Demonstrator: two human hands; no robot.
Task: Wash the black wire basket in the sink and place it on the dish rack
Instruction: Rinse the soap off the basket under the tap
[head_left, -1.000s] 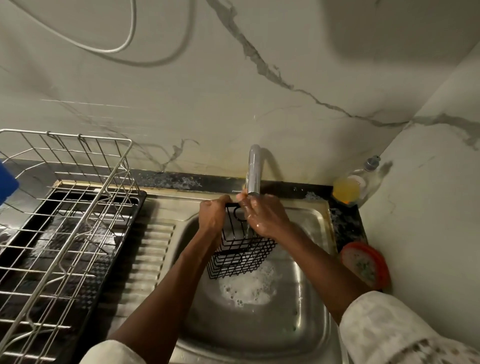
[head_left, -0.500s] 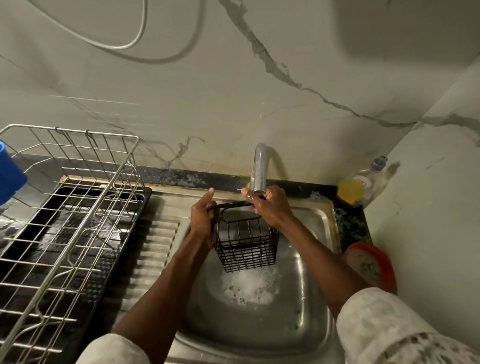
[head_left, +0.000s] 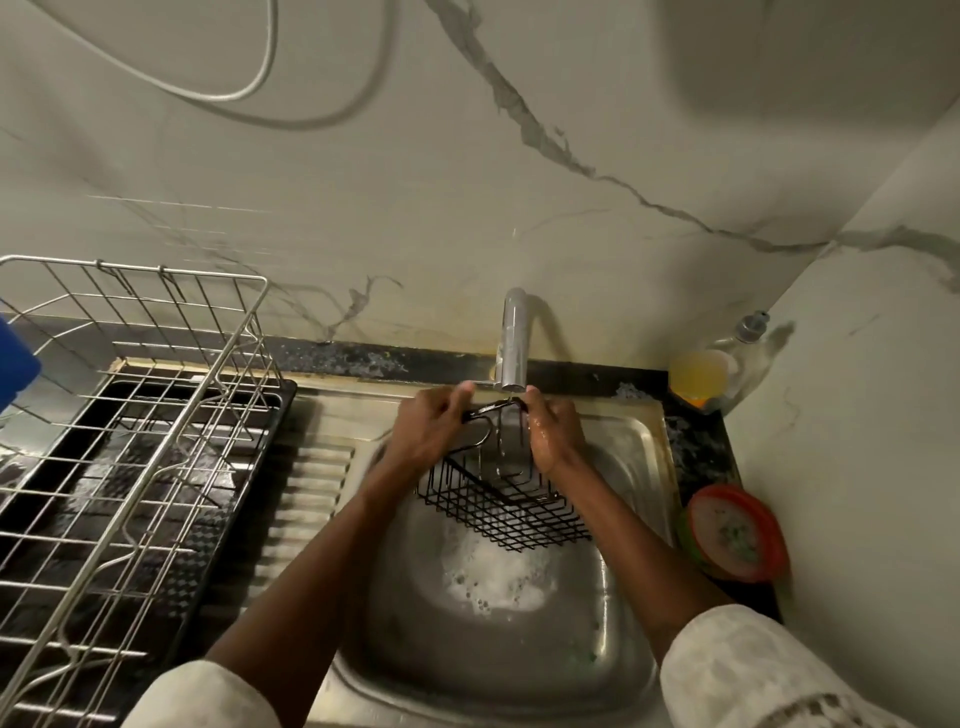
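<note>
The black wire basket (head_left: 511, 506) hangs tilted over the steel sink (head_left: 639, 597), directly under the chrome tap (head_left: 511, 340). My left hand (head_left: 428, 428) grips its top rim on the left. My right hand (head_left: 553, 434), wet and shiny, grips the rim on the right. The basket's bottom swings toward the lower right. White foam (head_left: 493, 574) lies in the sink basin below it. The silver wire dish rack (head_left: 130, 447) stands to the left on a black tray.
A soap bottle with yellow liquid (head_left: 698, 371) stands at the sink's back right corner. A round orange-rimmed container (head_left: 737, 530) sits on the right ledge. A blue object (head_left: 15, 358) shows at the left edge. The ribbed drainboard (head_left: 306, 499) lies between rack and sink.
The basket has swung from hanging upright to tilted, its bottom now toward the right. Both hands have stayed on the rim under the tap.
</note>
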